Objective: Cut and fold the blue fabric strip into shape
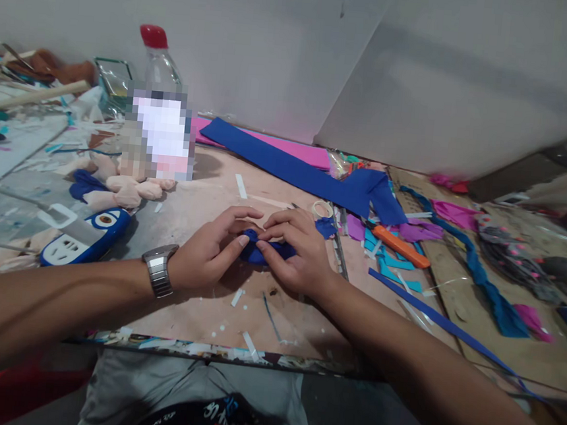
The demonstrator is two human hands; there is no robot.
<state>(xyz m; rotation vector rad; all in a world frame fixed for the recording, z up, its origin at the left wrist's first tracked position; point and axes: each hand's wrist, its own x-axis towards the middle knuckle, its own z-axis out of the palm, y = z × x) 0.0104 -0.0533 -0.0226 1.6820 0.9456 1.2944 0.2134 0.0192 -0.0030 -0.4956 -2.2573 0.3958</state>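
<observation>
Our forearms (81,304) cross the front edge of the worktop (298,323); our left hand (214,246) and right hand (305,254) pinch bundled blue fabric (253,256).

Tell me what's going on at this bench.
A person's left hand and right hand are together, both holding a small piece of dark blue fabric between thumbs and fingers. Beyond them, a wide blue strip lies partly over a pink strip. An orange cutter lies to the right, and a blue-and-white power socket sits to the left.
</observation>
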